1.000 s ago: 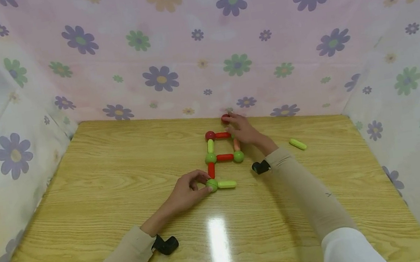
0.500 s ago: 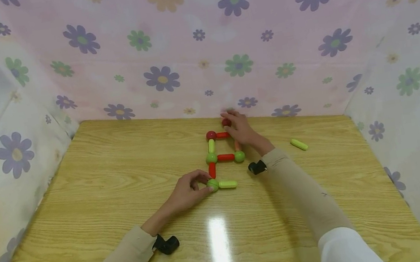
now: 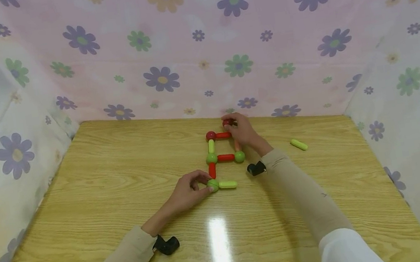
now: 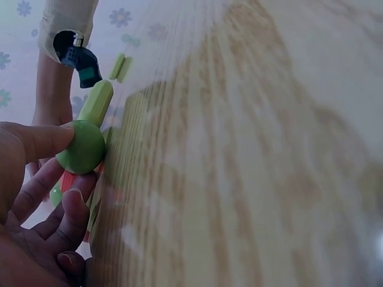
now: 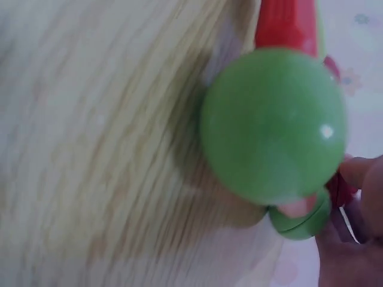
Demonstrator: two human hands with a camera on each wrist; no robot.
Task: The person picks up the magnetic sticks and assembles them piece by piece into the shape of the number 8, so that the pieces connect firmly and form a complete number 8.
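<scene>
A flat figure of balls joined by short rods lies on the table. Its near corner is a green ball (image 3: 213, 185), which my left hand (image 3: 188, 192) pinches between thumb and fingers; a yellow-green rod (image 3: 228, 185) sticks out from it to the right. At the far end my right hand (image 3: 244, 130) holds a red ball (image 3: 227, 122) in its fingertips. Just below it, mostly covered by that hand in the head view, a green ball (image 5: 304, 222) shows in the right wrist view. Another red ball (image 3: 210, 136) and a green ball (image 3: 239, 156) form corners of the square.
A loose yellow-green rod (image 3: 299, 144) lies on the wooden table (image 3: 117, 163) to the right of the right hand. Flowered cloth (image 3: 198, 51) hangs behind the table's far edge and along both sides.
My right hand has brought the red ball slightly nearer, toward the figure's far right corner, and its fingers have curled closer around it. The left hand stays on the green ball.
</scene>
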